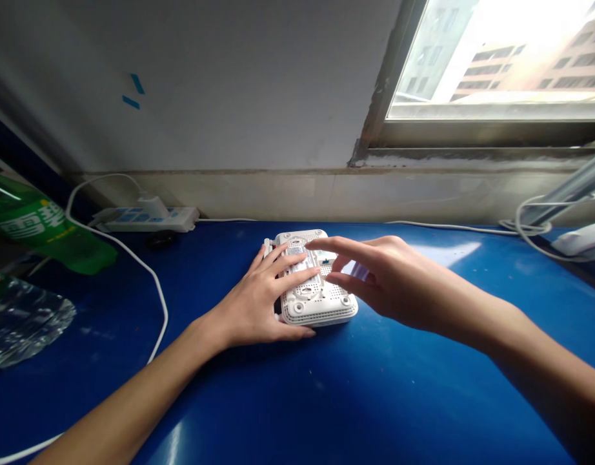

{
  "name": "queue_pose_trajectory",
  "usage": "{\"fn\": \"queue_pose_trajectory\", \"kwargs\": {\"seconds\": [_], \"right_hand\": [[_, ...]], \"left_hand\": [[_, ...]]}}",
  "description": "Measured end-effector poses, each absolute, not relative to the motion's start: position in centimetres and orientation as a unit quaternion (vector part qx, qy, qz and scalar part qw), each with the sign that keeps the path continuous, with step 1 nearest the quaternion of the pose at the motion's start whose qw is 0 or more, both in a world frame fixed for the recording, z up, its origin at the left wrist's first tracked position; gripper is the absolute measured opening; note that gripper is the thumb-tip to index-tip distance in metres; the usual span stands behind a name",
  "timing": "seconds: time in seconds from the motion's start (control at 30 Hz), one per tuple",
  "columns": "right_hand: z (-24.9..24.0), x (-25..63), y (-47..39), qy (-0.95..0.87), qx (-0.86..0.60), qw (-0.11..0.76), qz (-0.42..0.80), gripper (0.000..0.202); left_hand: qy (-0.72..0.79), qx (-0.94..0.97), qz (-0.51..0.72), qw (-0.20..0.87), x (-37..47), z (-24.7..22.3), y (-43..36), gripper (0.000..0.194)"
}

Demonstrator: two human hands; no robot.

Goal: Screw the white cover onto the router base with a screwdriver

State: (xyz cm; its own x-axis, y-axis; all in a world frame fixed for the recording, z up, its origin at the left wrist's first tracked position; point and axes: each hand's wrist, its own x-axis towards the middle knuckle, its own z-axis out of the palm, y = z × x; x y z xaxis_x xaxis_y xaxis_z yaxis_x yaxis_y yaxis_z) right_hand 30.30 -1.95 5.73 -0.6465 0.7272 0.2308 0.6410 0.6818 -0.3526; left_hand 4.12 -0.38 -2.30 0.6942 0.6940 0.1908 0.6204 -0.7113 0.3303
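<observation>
A white plastic device [333,312] with vent holes, round feet and a label lies on the blue table. My left hand [259,300] rests over its left side, fingers spread across the vented face and the thumb along the near edge. My right hand [382,274] is over the right part of the device, index finger stretched towards the label and thumb apart from it. Nothing shows between the right thumb and index finger; the other fingers are curled and partly hidden.
A white power strip [176,219] with a plug stands against the wall. Its white cable [155,278] runs along the left. Green bottles [79,248] lie at the far left. A lamp-like arm [568,184] with coiled cable is at the right, under a window [501,64].
</observation>
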Motion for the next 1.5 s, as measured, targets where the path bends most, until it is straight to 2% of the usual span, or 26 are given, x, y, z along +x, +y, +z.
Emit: {"fn": "queue_pose_trajectory", "kwargs": {"seconds": [0.1,0.17,0.23,0.33,0.37,0.43,0.57,0.63,0.7,0.77,0.83,0.9,1.0,1.07,1.13,1.23,1.27,1.33,1.43,1.5], "right_hand": [[5.7,30.5,-2.2,-0.906,-0.355,0.189,0.134,0.077],[6.0,30.5,-2.4,-0.909,-0.345,0.193,0.129,0.079],[6.4,30.3,-2.6,-0.909,-0.352,0.190,0.122,0.061],[6.4,30.0,-2.4,-0.897,-0.382,0.188,0.117,0.020],[6.3,29.9,-2.2,-0.894,-0.386,0.193,0.117,0.017],[6.0,30.0,-2.0,-0.896,-0.375,0.209,0.110,0.023],[5.8,30.3,-2.2,-0.912,-0.340,0.215,0.077,0.061],[6.1,30.2,-2.4,-0.913,-0.344,0.203,0.082,0.064],[6.4,30.0,-2.5,-0.908,-0.360,0.191,0.095,0.051],[6.5,29.7,-2.3,-0.902,-0.377,0.182,0.104,0.026],[6.4,29.7,-2.1,-0.897,-0.388,0.180,0.108,0.019],[6.1,29.8,-2.0,-0.899,-0.381,0.190,0.104,0.029],[6.0,30.2,-2.2,-0.905,-0.358,0.207,0.097,0.062],[6.3,30.2,-2.5,-0.911,-0.345,0.199,0.108,0.067],[6.7,30.1,-2.6,-0.913,-0.348,0.183,0.112,0.055],[6.9,29.9,-2.5,-0.908,-0.366,0.175,0.105,0.021],[6.8,29.9,-2.4,-0.907,-0.367,0.178,0.107,0.017],[6.4,30.0,-2.2,-0.907,-0.359,0.188,0.115,0.021],[6.1,30.3,-2.1,-0.909,-0.348,0.201,0.112,0.047],[6.3,30.3,-2.2,-0.911,-0.345,0.193,0.114,0.057]], "left_hand": [[0.362,0.913,0.150,0.117,4.1,-2.3,-0.4,0.097],[0.363,0.912,0.152,0.116,4.1,-2.3,-0.4,0.096],[0.363,0.912,0.152,0.115,4.1,-2.4,-0.4,0.097],[0.365,0.913,0.144,0.113,4.1,-2.4,-0.4,0.098],[0.366,0.913,0.141,0.113,4.1,-2.4,-0.3,0.099],[0.366,0.913,0.140,0.114,4.0,-2.4,-0.3,0.098],[0.360,0.914,0.146,0.114,4.0,-2.4,-0.3,0.098],[0.358,0.915,0.153,0.110,4.0,-2.5,-0.3,0.098],[0.357,0.915,0.153,0.109,4.0,-2.5,-0.3,0.098],[0.359,0.915,0.149,0.110,4.0,-2.6,-0.2,0.098],[0.361,0.915,0.147,0.110,4.1,-2.6,-0.2,0.098],[0.361,0.914,0.148,0.108,4.1,-2.5,-0.2,0.099],[0.362,0.914,0.146,0.109,4.1,-2.5,-0.2,0.099],[0.364,0.914,0.146,0.108,4.0,-2.5,-0.3,0.099],[0.364,0.913,0.148,0.108,4.0,-2.4,-0.3,0.099],[0.363,0.913,0.145,0.114,4.1,-2.4,-0.3,0.099],[0.364,0.913,0.144,0.116,4.1,-2.4,-0.3,0.099],[0.364,0.913,0.145,0.118,4.1,-2.4,-0.4,0.099],[0.364,0.911,0.152,0.121,4.1,-2.4,-0.4,0.099],[0.363,0.910,0.157,0.125,4.1,-2.4,-0.5,0.098]]}}
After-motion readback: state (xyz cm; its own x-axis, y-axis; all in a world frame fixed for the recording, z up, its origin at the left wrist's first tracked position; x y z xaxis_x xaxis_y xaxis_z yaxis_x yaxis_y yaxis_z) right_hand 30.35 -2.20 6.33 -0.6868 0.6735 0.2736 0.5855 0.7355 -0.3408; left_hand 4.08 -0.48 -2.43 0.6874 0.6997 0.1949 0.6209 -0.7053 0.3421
